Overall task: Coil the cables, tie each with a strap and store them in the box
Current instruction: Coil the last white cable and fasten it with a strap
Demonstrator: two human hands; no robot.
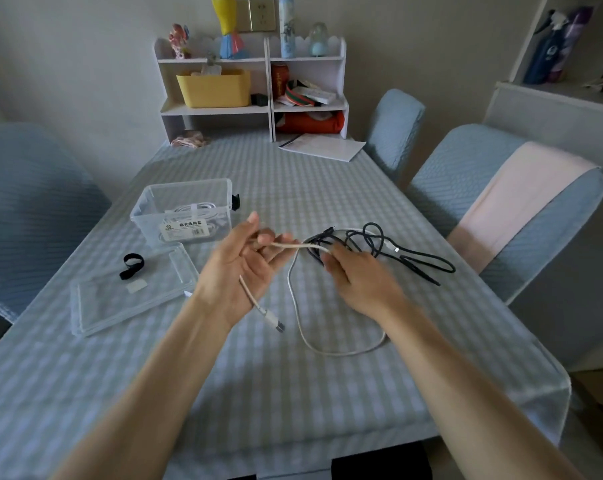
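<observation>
White cable (301, 306): held above the counter (293, 393) by both hands, its slack looping down onto the checked cloth. Left hand (239, 268), palm up, grip clamped on the cable near its plug end, which hangs below the wrist. Right hand (357, 271) grip pinched on the same cable further along. Dark cable (397, 251): loose tangle just beyond the right hand. Clear box (185, 211): left, holding 1 strapped white coil. Lid (130, 292) lies nearer, a black strap (131, 265) on it.
</observation>
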